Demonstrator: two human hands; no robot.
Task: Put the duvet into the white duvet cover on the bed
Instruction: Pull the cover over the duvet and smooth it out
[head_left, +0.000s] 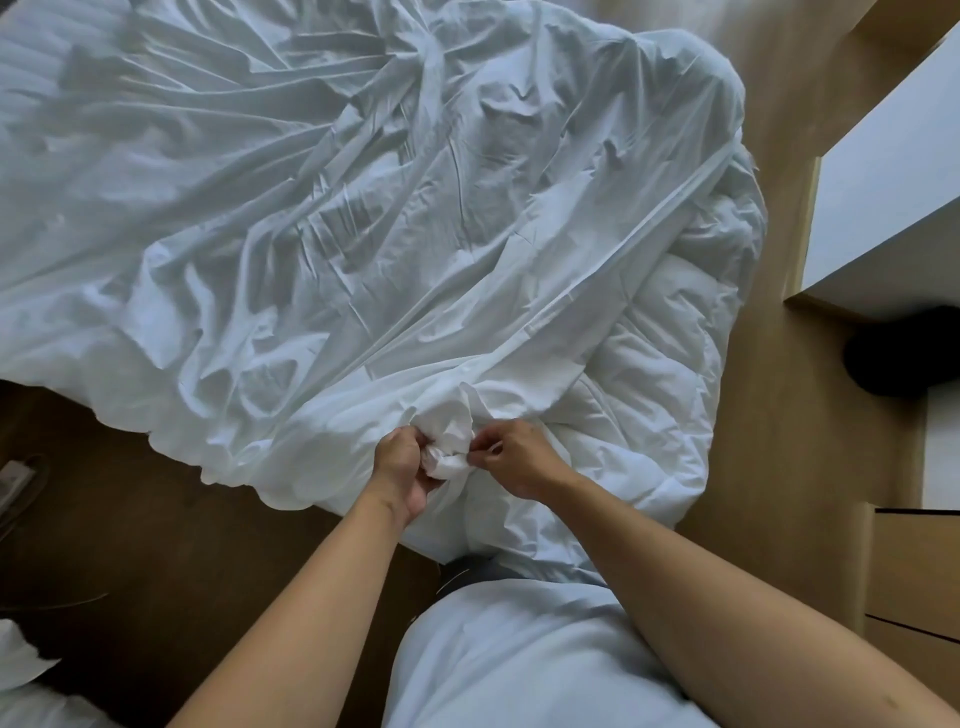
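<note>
**Far left, floor level.** A white pillow (21, 660) lies at the lower corner. Above it, a power strip (15, 475) rests on the dark floor (130, 519).

**Upper left to centre.** The white duvet cover (311, 208) lies spread over the bed (36, 47). It is heavily creased, and its near edge hangs over the side of the bed toward the person.

**Centre, near edge.**
- The left hand (402, 462) grips a fabric bunch (452, 447), with the fingers curled round it from the left side.
- The fabric bunch is a gathered white wad at the near edge of the duvet cover (whether a corner of the duvet sits inside it cannot be told).
- The right hand (514, 457) pinches the same fabric bunch from the right side between thumb and fingertips, with the remaining fingers curled.
- The two hands sit just beside each other, with only the fabric bunch between them.
- Both forearms are bare and enter from the lower edge. A light shirt (493, 649) fills the lower centre.

**Right of centre.** The duvet (654, 395), white and quilted, lies partly exposed along the right side of the bed. The hem of the duvet cover is draped across it, and its upper part is under the cover.

**Far right.** A light wood surface (769, 415) borders the bed. Beyond it stand a white cabinet top (883, 182) and wooden drawer fronts (914, 571). A dark object (893, 358) between them is too shadowed to identify.
</note>
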